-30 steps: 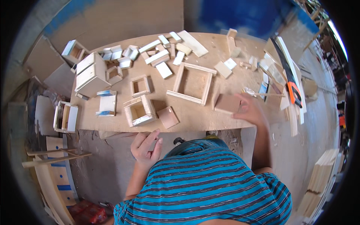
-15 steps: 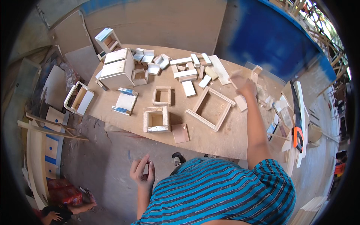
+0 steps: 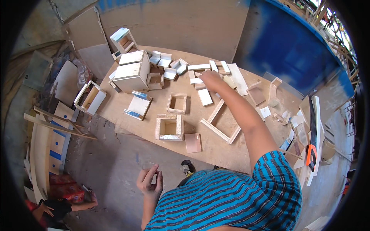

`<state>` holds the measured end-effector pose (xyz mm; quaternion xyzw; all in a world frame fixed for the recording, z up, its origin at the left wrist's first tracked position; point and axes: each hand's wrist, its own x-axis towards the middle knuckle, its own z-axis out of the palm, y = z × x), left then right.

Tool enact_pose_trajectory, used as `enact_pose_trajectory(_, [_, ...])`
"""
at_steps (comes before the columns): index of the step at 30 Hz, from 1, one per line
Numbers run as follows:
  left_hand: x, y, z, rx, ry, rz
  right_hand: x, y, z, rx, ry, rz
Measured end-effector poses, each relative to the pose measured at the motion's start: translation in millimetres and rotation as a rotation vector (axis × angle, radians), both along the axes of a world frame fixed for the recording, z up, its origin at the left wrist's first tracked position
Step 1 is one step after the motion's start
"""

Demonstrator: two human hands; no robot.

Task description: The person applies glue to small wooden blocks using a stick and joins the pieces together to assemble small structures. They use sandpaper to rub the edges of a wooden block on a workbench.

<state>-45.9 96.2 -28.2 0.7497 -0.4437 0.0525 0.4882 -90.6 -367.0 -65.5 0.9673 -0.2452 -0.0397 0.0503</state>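
Note:
My left hand is off the table's near edge, its fingertips pinched on a small, thin, clear-looking square piece. My right arm stretches across the table, and my right hand is down at a cluster of pale wooden blocks. Its fingertips are partly hidden there, so a grip does not show. Under that forearm lies a large square wooden frame. Left of it are a small wooden frame, an open wooden box and a flat pinkish board.
A white-topped wooden cabinet stands far left on the plywood table. Small L-shaped white pieces lie beside it. On the right are offcuts and an orange-handled saw. Another person's arm shows at lower left.
My right hand has swung left from the boards on the table's right to the block cluster. My left hand keeps its pinch. The view has shifted slightly.

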Motion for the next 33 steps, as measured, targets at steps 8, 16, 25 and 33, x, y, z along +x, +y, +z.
enact_pose_trajectory(8, [3, -20, 3, 0.032, 0.165, -0.222, -89, 14, 63, 0.269, -0.643, -0.079])
enact_pose_trajectory(16, [-12, -70, -39, 0.263, 1.293, -0.980, -287, 192, 104, 0.851, -0.520, -0.251])
enact_pose_trajectory(25, [-51, -127, -35, 0.650, 1.124, -1.418, -296, 285, 7, 0.283, -0.321, -0.706])
enact_pose_trajectory(33, [-48, -121, -39, 0.546, 1.134, -1.383, -274, 247, 26, 0.140, -0.440, -0.693])
